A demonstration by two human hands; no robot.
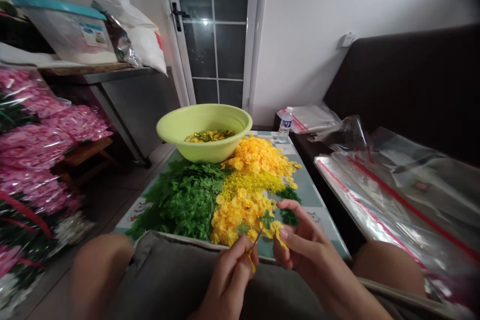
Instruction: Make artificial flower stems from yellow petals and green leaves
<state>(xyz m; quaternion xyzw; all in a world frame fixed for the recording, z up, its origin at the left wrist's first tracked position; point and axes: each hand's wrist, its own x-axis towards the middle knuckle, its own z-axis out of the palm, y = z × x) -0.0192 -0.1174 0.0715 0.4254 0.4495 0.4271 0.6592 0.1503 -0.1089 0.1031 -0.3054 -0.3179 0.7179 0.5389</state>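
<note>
My left hand (229,275) is closed in a pinch on a thin dark stem (258,235), with a bit of yellow petal showing below its fingers. Between the thumb and fingers of my right hand (313,246) is a yellow artificial flower piece (279,235). Both hands are close together above my lap, at the table's near edge. Just beyond them lies a heap of yellow flower pieces (238,210). Green leaf pieces (187,200) are piled to the left. Small yellow-green pieces (255,182) and orange-yellow flower pieces (258,155) lie farther back.
A light green basin (204,147) holding yellow and green pieces stands at the table's back. Beside it is a water bottle (285,125). Clear plastic bags (375,190) cover the dark seat at right. Wrapped pink flowers (33,145) fill the left side.
</note>
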